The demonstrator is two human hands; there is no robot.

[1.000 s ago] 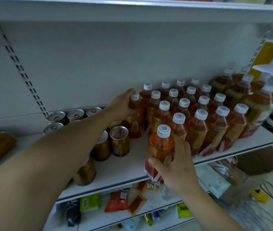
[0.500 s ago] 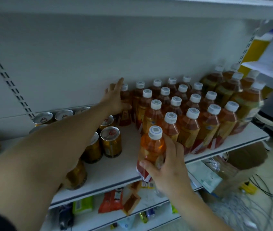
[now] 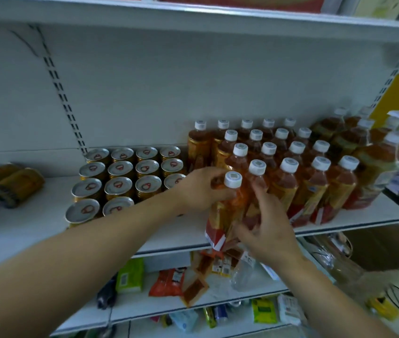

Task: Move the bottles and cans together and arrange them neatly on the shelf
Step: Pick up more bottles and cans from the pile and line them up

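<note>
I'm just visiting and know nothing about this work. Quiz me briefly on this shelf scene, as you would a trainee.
1. True or false: the cans stand upright, left of the bottles, on the same shelf.
2. Where does the left hand hold the front bottle? A: near its cap. B: at its base. C: nowhere.
3. Fill in: the bottle caps are all ___ in colour.

Key: 1 true; 2 A; 3 white.
</note>
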